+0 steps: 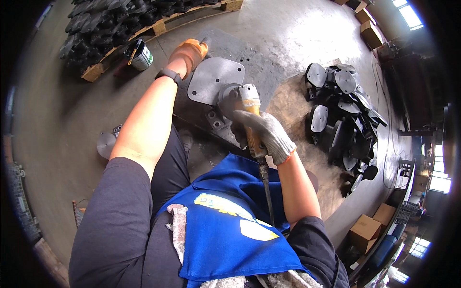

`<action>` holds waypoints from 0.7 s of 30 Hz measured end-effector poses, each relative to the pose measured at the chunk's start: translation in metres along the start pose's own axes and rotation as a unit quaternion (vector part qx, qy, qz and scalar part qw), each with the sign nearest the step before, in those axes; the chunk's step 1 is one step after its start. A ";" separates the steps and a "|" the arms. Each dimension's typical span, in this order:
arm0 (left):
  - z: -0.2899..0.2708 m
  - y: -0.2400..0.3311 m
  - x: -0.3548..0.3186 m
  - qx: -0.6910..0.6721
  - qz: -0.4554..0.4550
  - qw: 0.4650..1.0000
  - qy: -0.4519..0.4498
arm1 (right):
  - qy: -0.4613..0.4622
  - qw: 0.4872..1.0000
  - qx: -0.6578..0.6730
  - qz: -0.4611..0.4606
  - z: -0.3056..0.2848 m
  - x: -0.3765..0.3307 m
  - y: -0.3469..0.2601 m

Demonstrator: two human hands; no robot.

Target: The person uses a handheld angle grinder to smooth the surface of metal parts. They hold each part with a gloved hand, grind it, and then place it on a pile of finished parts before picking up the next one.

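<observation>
My right hand (pixel 265 134), in a grey knit glove, grips the body of an angle grinder (pixel 241 102) whose head rests on a grey metal plate (pixel 214 79). A black cable runs from the grinder down over my blue apron (pixel 230 225). My left hand (pixel 191 50), in an orange-palmed glove, presses on the far edge of the same plate and holds it down. The plate is part of a dark metal casting lying on the concrete floor in front of me.
A heap of similar dark castings with round grey plates (pixel 343 113) lies to the right. A wooden pallet (pixel 158 26) loaded with more castings stands at the back left, with a paint can and brush (pixel 140 55) beside it. Cardboard boxes (pixel 367 230) sit at lower right.
</observation>
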State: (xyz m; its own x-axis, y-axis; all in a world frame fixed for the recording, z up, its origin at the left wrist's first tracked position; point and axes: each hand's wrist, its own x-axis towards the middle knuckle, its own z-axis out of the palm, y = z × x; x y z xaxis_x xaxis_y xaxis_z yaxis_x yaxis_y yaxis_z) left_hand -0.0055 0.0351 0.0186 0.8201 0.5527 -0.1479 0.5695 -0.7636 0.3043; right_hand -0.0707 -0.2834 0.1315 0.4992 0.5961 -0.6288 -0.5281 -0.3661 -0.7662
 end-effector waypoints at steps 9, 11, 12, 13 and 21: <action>-0.012 0.007 -0.006 0.006 -0.022 1.000 -0.011 | 0.005 1.000 -0.008 -0.006 -0.004 0.010 0.005; -0.017 0.017 -0.013 -0.005 -0.018 1.000 -0.019 | 0.001 1.000 -0.011 -0.003 -0.005 0.008 0.006; -0.020 0.021 -0.017 -0.025 -0.032 0.999 -0.021 | 0.001 1.000 -0.018 -0.005 -0.003 0.007 0.003; -0.028 0.026 -0.025 -0.044 -0.048 0.998 -0.023 | 0.000 1.000 -0.026 -0.006 -0.001 0.006 0.000; -0.015 0.032 -0.022 -0.026 0.000 0.997 -0.076 | -0.024 1.000 0.012 0.006 0.004 -0.007 0.011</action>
State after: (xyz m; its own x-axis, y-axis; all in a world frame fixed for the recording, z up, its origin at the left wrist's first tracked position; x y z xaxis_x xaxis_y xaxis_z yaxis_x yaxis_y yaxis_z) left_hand -0.0063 0.0038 0.0460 0.8212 0.4928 -0.2876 0.5691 -0.7434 0.3513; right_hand -0.0823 -0.2890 0.1282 0.4590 0.6256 -0.6309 -0.5510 -0.3566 -0.7545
